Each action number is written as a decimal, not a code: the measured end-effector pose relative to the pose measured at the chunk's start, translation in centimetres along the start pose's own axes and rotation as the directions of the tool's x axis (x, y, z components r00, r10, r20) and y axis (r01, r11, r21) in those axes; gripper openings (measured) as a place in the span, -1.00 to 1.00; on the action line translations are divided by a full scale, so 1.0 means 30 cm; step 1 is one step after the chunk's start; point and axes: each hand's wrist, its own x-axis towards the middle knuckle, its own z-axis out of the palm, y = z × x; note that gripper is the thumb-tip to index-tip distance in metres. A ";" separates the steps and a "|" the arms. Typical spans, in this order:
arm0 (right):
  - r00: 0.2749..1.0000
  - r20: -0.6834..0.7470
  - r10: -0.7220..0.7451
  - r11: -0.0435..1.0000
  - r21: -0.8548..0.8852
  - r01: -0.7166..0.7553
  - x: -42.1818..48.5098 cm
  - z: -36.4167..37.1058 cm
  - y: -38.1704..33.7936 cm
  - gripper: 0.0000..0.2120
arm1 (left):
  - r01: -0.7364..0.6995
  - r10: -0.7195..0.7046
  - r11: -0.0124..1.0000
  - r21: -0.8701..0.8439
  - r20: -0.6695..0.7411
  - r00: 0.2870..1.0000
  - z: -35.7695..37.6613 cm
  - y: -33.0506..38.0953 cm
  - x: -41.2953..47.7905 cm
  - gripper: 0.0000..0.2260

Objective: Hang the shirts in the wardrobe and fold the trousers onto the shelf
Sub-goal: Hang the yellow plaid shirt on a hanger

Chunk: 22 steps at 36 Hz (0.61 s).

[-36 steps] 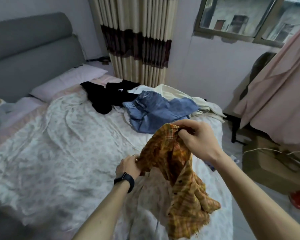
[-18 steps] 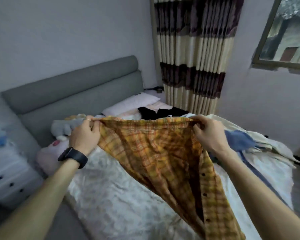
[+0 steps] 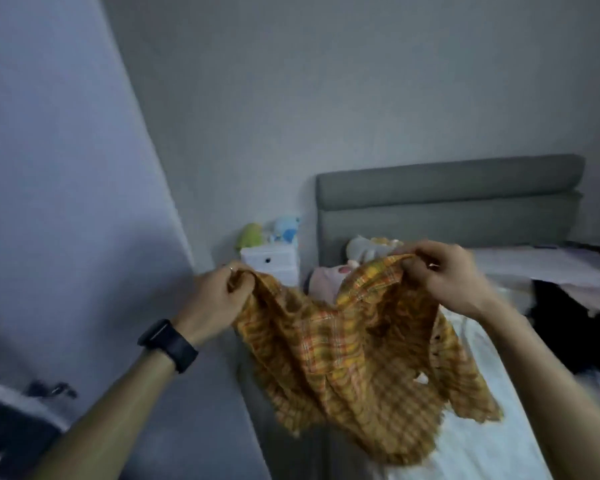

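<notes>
A person's left hand [image 3: 219,299], a watch [image 3: 168,344] on its wrist, bunches one top corner of a shirt [image 3: 354,368] in curled fingers. The right hand [image 3: 447,275] pinches the opposite end of the same top edge between thumb and fingers. Both hands are clamped on the cloth and held apart at about chest height, so the orange check shirt sags between them and hangs free below.

The step in hand looks to be the first half of the task: a shirt lifted and opened out, ready for hanging. The next move appears to call for a hanger fed into the shoulders, yet no hanger shows, and one hand would have to let go to fetch it.

The shirt hangs over the left edge of the bed [image 3: 482,445], toward its foot; whether its hem touches the sheet cannot be told. A dark garment [image 3: 568,323] lies at the bed's right edge, well apart from the hands. Beyond, the headboard [image 3: 447,202] stands against the wall, with white drawers [image 3: 269,261] just beside its left corner and toys [image 3: 250,233] on top. A pale panel [image 3: 66,202] fills the left; it may be the wardrobe, though that is unclear.
</notes>
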 end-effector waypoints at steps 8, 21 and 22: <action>0.836 0.512 -0.199 0.961 0.270 0.063 0.035 0.460 -0.374 -0.79 | 0.248 -0.251 0.964 -0.092 -0.013 0.968 -0.281 -0.340 -0.289 -0.84; 0.651 0.579 -0.492 0.840 0.513 0.178 -0.037 1.124 -0.901 -0.85 | 0.439 -0.465 0.886 -0.151 -0.297 0.834 -0.633 -0.665 -0.596 -0.88; 0.636 0.585 -0.503 0.837 0.514 0.189 -0.049 1.164 -0.941 -0.85 | 0.459 -0.478 0.878 -0.138 -0.315 0.820 -0.663 -0.686 -0.627 -0.87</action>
